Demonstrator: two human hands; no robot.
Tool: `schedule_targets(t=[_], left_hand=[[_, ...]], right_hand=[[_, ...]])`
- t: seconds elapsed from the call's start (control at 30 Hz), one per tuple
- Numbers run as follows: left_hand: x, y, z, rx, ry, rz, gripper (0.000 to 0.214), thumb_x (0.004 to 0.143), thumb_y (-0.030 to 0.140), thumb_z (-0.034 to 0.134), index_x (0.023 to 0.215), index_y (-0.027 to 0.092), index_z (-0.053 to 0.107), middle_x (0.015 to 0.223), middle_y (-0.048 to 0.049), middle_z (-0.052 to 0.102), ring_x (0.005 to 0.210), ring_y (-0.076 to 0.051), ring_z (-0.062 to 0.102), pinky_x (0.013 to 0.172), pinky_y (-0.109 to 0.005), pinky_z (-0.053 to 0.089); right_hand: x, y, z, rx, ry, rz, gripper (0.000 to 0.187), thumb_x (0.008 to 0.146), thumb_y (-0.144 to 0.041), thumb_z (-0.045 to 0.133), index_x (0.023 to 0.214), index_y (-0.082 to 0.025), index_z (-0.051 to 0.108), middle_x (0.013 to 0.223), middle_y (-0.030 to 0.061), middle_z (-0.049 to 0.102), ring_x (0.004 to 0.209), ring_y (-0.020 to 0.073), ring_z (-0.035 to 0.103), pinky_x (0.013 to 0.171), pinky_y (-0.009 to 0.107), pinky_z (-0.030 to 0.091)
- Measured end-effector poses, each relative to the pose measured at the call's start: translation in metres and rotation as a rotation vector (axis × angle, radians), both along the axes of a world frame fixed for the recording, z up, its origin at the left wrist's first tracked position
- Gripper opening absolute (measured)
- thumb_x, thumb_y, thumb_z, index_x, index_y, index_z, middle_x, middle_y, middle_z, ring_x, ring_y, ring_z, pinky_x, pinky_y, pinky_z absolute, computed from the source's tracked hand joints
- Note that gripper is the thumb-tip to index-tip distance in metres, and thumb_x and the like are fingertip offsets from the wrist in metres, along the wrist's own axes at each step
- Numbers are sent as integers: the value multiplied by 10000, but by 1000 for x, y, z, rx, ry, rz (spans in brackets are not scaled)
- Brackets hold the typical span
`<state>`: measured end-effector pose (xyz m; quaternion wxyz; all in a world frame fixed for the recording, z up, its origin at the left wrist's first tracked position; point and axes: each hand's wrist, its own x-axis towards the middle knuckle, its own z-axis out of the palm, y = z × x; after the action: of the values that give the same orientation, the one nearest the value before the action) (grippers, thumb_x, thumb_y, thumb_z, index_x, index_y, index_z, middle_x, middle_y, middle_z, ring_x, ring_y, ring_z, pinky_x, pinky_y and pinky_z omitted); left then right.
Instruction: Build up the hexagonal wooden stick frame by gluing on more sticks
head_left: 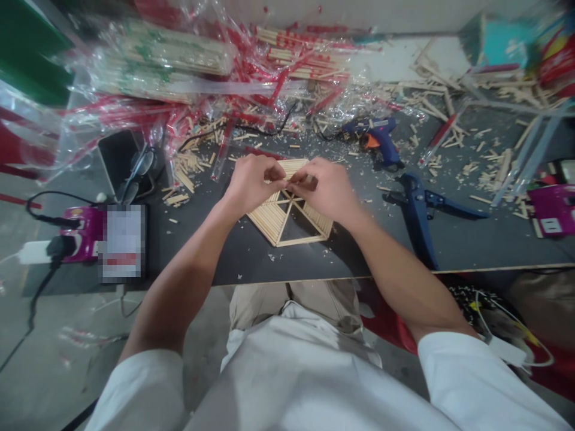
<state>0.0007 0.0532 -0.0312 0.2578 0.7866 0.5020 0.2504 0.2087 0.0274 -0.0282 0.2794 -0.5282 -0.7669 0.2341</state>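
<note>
A hexagon-shaped panel of glued wooden sticks (274, 222) lies flat on the dark table (471, 239) in front of me. My left hand (251, 182) and my right hand (326, 188) meet over its centre. Both are closed in a pinch on a thin wooden stick (287, 184) held between them just above the panel. The panel's far half is hidden under my hands.
A blue glue gun (380, 136) lies behind the panel to the right. Blue cutting pliers (420, 209) rest right of my right wrist. Clear bags of sticks (179, 60) pile up at the back. A phone (117, 158), glasses (141, 170) and a purple device (85, 230) sit left. Stick offcuts litter the table.
</note>
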Motion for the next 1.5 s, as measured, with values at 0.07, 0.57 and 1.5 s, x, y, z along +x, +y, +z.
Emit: schedule_targets(t=[0.07,0.57,1.5], left_hand=[[-1,0,0,-1,0,-12,189,825,340,754,898,168,785,878,-60,786,830,-205,713,805,-330,551],[-4,1,11,66,45,43,262,1013,277,520,890,177,729,825,-48,771,756,-177,670,771,-316,478],[-2,-11,10,84,444,286,345,1026,434,503,969,181,730,792,-111,746,726,-253,696,690,-338,476]], right_hand=[[-1,-1,-1,12,21,37,61,892,-266,763,867,-212,769,903,47,685,743,178,615,769,363,498],[33,7,6,165,46,-145,268,1034,-321,385,789,-248,466,717,25,580,678,180,552,719,350,436],[33,-1,18,-359,78,-225,257,862,-334,753,1051,-171,693,1035,113,769,805,210,677,802,400,534]])
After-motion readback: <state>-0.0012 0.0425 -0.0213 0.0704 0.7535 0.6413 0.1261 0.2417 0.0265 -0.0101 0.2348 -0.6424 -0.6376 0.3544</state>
